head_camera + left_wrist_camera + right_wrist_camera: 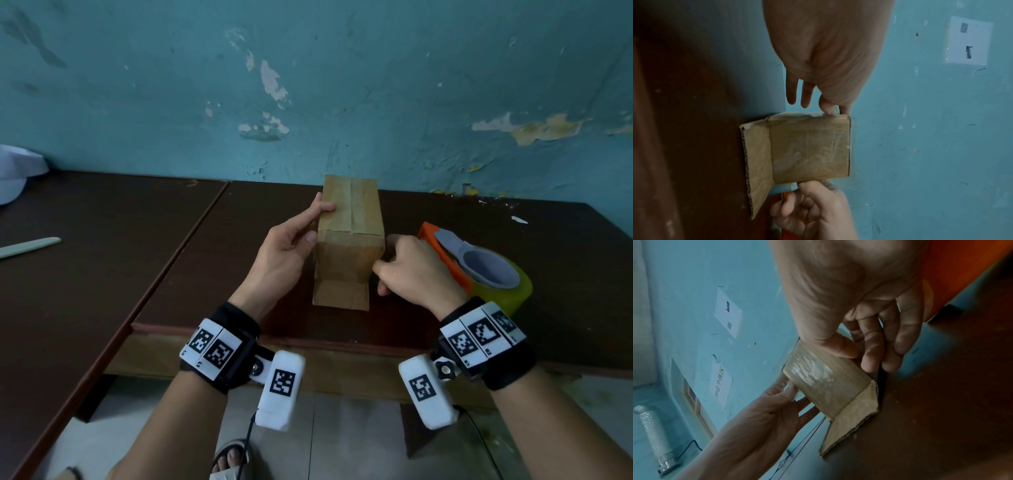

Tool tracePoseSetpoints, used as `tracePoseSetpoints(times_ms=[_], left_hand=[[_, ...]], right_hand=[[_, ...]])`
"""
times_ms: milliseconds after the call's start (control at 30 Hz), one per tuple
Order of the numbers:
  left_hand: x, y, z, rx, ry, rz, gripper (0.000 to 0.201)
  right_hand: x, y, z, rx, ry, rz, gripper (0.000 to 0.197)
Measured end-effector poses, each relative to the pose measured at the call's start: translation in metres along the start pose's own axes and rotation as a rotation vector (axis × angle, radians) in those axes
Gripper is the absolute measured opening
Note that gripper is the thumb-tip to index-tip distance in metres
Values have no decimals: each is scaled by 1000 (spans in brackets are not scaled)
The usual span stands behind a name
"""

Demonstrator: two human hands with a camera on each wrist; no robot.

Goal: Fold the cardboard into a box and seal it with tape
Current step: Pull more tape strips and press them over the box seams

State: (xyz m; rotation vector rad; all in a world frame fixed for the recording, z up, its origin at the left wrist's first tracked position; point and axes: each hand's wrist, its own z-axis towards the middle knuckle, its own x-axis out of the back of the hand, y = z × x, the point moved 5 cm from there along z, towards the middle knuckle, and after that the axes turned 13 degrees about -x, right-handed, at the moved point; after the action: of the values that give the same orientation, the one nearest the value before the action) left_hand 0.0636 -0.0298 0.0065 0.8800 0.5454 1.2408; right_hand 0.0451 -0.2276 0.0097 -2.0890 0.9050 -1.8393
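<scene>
A small brown cardboard box (349, 240) stands upright on the dark table (205, 274), its top face sealed with clear tape along the seam. One loose bottom flap (342, 295) lies flat on the table toward me. My left hand (320, 222) pinches the box's upper left edge between thumb and forefinger; in the left wrist view that left hand (833, 112) shows the same pinch, other fingers straight. My right hand (387, 260) grips the box's right side, thumb on the front face, and the right hand (861, 361) has its fingers along the side wall. Shiny tape covers the box's (828, 382) near face.
An orange tape dispenser (442, 246) with a yellow-green tape roll (503, 291) sits just right of my right hand. A white flat stick (30, 246) and a white cap (17, 174) lie far left. The blue wall (342, 85) rises close behind the box.
</scene>
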Motion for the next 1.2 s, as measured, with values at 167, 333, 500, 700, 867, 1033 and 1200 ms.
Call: tracePoseSetpoints(times_ms=[167,333,500,700,867,1033,1200], left_hand=[[-1,1,-1,-6,-2,-12,48],[-1,3,0,11,5,-43,43],[0,8,1,20,33,-35,33],[-3,12,0,24,55,-40,37],[-2,9,-1,46,82,-56,46],[-2,9,1,51,151,-64,46],[-3,6,3,50,186,-77,33]], right_hand=[[7,2,2,16,55,59,30],[16,0,1,70,172,196,25],[20,2,9,146,138,580,40],[31,-8,-6,423,218,622,35],[26,-14,-11,516,158,490,26],[26,-12,-10,521,93,510,23],[29,-9,-8,505,63,501,24]])
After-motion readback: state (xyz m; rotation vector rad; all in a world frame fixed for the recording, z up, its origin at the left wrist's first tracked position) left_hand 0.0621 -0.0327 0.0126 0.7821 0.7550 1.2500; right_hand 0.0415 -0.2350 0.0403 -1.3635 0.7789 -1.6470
